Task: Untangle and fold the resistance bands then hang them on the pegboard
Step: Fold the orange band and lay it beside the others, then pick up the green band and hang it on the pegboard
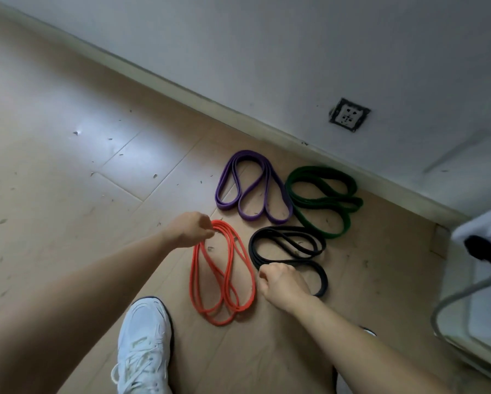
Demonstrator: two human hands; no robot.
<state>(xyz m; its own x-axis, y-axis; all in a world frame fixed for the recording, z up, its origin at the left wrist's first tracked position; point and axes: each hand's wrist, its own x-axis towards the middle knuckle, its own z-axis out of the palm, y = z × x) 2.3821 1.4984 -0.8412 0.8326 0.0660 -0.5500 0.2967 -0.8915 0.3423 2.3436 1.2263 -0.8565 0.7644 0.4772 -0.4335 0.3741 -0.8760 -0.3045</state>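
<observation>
Several folded resistance bands lie on the wooden floor near the wall. The thin orange band (221,275) is nearest me, in loops. My left hand (191,229) pinches its top end. The black band (288,245) lies to its right; my right hand (281,282) is closed into a fist over the black band's lower edge, and whether it grips the band is hidden. Beyond them rest the purple band (252,189) and the dark green band (324,199), both untouched. No pegboard is in view.
A white skirting board and grey wall with a power socket (349,115) run diagonally behind the bands. My white shoe (143,342) stands below the orange band. A white unit with a grey cable (483,282) sits at the right edge. Small debris dots the floor.
</observation>
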